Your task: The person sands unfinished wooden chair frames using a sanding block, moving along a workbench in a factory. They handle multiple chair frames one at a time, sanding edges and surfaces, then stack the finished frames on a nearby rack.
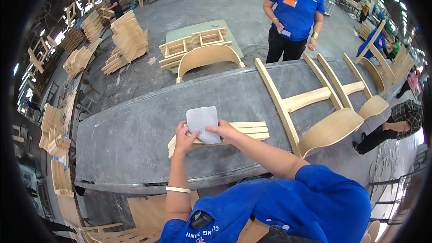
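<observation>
Both my hands hold a light grey sheet of sandpaper [202, 119], squarish with rounded corners, above the grey worktable [130, 130]. My left hand [183, 140] is closed on its lower left edge, thumb across the face. On the right edge my right hand [223, 131] pinches it, also thumb on top; the fingers behind the sheet are hidden. Beneath the sheet and hands lie several pale wooden strips [249, 129] side by side, their left ends showing past my left wrist. The sheet covers their middle part.
Chair frames with curved backs [330, 128] rest on the table to the right. Past the far edge stand a curved wooden piece [209, 56], a green board [220, 27] with small frames, and a person in a blue shirt [294, 11]. Wooden parts [128, 36] are stacked at the left.
</observation>
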Available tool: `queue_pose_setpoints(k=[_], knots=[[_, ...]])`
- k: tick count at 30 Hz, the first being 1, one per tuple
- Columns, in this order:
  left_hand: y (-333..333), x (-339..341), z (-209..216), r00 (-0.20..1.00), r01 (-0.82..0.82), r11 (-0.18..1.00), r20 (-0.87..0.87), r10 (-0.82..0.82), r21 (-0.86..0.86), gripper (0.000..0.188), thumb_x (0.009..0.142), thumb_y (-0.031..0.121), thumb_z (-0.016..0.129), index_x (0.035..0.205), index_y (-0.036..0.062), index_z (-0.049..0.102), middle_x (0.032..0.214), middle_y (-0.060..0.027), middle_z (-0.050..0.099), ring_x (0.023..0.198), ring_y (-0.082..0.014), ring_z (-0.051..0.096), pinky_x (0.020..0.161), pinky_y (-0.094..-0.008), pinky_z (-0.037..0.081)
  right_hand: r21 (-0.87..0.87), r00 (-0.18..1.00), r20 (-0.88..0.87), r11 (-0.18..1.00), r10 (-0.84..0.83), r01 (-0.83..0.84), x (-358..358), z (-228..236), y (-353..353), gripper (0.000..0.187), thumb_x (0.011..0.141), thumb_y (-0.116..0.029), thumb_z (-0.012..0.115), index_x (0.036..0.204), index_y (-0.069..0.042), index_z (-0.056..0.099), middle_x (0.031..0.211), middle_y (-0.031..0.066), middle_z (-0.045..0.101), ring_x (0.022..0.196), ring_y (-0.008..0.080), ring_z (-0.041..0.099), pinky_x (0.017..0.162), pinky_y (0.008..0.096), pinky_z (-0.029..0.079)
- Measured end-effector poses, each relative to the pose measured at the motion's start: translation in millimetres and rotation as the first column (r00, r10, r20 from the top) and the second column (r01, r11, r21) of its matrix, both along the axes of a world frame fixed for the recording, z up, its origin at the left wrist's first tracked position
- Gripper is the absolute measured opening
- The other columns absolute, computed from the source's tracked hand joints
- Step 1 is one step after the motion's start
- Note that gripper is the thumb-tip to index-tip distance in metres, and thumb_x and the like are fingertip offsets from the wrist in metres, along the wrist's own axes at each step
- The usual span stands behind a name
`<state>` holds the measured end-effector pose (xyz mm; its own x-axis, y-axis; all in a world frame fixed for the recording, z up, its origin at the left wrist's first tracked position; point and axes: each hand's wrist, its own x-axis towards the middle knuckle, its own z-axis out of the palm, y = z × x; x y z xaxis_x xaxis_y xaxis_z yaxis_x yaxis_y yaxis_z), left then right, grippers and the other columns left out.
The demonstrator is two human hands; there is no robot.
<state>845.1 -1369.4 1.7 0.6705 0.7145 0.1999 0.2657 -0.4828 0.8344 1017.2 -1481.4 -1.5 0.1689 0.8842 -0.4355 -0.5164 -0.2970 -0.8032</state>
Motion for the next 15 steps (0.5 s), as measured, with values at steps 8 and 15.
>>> queue_pose_setpoints(k=[8,15], knots=[[-5,3,-1,0.989,-0.112,0.992,0.106,0.106,0.052,0.051,0.073,0.022,0.071,0.116,0.0010,0.052,0.112,-0.0168,0.055,0.105,-0.0325,0.051,0.093,-0.0409,0.039,0.100,0.892,0.396,0.976,-0.218,0.194,38,-23,-2,0.071,0.076,-0.017,0.072,0.133,0.005,0.034,0.120,0.0193,0.055,0.107,0.0272,0.056,0.089,0.0362,0.048],[6,-7,-4,0.994,-0.042,0.967,0.105,0.016,0.251,0.056,0.075,0.025,0.070,0.121,0.0018,0.050,0.115,-0.0185,0.054,0.108,-0.0355,0.050,0.094,-0.0410,0.039,-0.107,0.212,0.973,0.991,0.089,0.074,94,-2,-43,0.065,0.081,-0.010,0.058,0.141,-0.010,0.031,0.125,0.0152,0.053,0.111,0.0358,0.052,0.089,0.0402,0.045]])
